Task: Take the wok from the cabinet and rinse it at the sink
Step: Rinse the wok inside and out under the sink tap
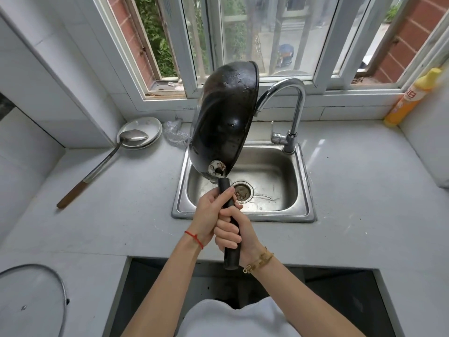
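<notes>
Up over the stainless steel sink (303, 210), a blackened round-bottomed wok (224, 117) is held nearly on edge, its dark underside turned left and toward the camera, its open side facing right toward the curved chrome faucet (295, 113). Both hands wrap its black handle (232, 229): the left hand (213, 212) grips higher, the right hand (233, 235) just below it, nearer the body. To the left on the grey counter (121, 215) lie a long metal ladle with wooden handle (102, 164), its bowl resting in a white plate (150, 127). A yellow-capped orange bottle (410, 98) stands far right, and a glass lid (34, 295) lies near left.
</notes>
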`<state>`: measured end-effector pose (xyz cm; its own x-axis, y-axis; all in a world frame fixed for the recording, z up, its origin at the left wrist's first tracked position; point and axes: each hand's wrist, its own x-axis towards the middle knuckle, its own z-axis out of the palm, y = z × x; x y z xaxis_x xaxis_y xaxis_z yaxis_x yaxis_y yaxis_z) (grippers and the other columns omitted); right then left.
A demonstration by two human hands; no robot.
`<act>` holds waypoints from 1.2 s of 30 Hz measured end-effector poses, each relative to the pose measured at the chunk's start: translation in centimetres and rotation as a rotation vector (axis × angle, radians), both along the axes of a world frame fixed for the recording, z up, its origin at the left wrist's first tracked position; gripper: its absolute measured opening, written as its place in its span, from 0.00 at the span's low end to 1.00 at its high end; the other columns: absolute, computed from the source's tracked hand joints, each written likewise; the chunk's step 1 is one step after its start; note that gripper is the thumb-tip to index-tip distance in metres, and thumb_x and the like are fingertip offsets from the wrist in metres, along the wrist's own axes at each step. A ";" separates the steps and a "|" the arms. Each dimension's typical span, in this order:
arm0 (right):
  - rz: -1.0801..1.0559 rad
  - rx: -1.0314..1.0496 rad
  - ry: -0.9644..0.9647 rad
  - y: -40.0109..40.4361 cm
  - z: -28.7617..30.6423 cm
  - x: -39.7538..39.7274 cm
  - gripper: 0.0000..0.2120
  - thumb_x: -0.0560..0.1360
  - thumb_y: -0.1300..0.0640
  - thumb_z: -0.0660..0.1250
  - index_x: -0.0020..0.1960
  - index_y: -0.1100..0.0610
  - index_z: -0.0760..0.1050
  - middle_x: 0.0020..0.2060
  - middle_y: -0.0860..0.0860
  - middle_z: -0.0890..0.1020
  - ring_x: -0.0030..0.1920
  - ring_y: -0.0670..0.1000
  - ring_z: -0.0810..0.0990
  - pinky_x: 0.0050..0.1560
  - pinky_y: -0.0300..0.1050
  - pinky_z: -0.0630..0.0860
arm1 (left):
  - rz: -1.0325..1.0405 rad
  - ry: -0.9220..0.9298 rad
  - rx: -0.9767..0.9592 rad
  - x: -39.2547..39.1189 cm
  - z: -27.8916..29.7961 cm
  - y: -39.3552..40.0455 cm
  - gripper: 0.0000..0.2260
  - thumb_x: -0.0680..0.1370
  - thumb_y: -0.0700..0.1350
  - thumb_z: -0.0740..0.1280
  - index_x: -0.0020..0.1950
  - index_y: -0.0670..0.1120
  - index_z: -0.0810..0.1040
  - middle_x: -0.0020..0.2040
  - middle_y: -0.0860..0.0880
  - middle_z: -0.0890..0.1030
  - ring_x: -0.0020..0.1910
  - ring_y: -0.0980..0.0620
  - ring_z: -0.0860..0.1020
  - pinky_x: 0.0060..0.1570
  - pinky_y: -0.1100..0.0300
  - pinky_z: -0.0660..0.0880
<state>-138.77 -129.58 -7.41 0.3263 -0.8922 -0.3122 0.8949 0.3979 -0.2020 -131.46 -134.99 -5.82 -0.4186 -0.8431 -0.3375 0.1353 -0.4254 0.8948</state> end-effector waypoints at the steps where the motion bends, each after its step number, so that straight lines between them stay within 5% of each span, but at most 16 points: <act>1: 0.006 -0.028 -0.021 0.1 0.2 0.0 0.21 0.61 0.64 0.77 0.22 0.56 0.65 0.13 0.48 0.66 0.11 0.45 0.65 0.11 0.33 0.62 | -0.005 -0.015 -0.018 0.0 0.2 0.0 0.10 0.79 0.46 0.68 0.45 0.40 0.75 0.36 0.45 0.76 0.38 0.50 0.79 0.47 0.58 0.78; 5: 0.010 -0.078 -0.065 0.2 0.7 0.1 0.20 0.58 0.64 0.80 0.23 0.56 0.67 0.13 0.48 0.66 0.11 0.44 0.66 0.12 0.32 0.62 | -0.020 -0.052 -0.072 0.2 1.3 0.2 0.10 0.79 0.46 0.69 0.45 0.40 0.75 0.36 0.45 0.78 0.38 0.48 0.79 0.40 0.60 0.78; 15: 0.024 -0.132 -0.117 0.6 0.7 0.0 0.16 0.70 0.64 0.72 0.26 0.59 0.72 0.16 0.50 0.72 0.14 0.47 0.71 0.14 0.36 0.69 | -0.013 -0.117 -0.138 0.1 2.0 0.7 0.10 0.78 0.48 0.69 0.45 0.41 0.77 0.40 0.41 0.74 0.39 0.45 0.73 0.41 0.56 0.73; 25: 0.045 -0.119 -0.092 0.7 0.1 0.2 0.17 0.69 0.63 0.74 0.26 0.58 0.71 0.16 0.49 0.72 0.14 0.46 0.71 0.15 0.35 0.68 | 0.000 -0.125 -0.130 0.2 1.5 0.8 0.09 0.79 0.47 0.69 0.44 0.43 0.77 0.38 0.43 0.77 0.34 0.52 0.76 0.39 0.60 0.75; 36: 0.054 -0.138 -0.124 0.5 0.6 0.3 0.16 0.71 0.64 0.71 0.26 0.59 0.71 0.17 0.51 0.73 0.15 0.47 0.73 0.16 0.37 0.71 | 0.015 -0.107 -0.159 0.6 2.2 0.7 0.09 0.79 0.47 0.69 0.46 0.42 0.78 0.38 0.43 0.78 0.37 0.49 0.77 0.43 0.56 0.76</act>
<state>-138.47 -129.06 -6.77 0.4036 -0.9039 -0.1421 0.8943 0.4225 -0.1474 -130.86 -134.29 -3.65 -0.3745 -0.8951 -0.2418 0.0406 -0.2764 0.9602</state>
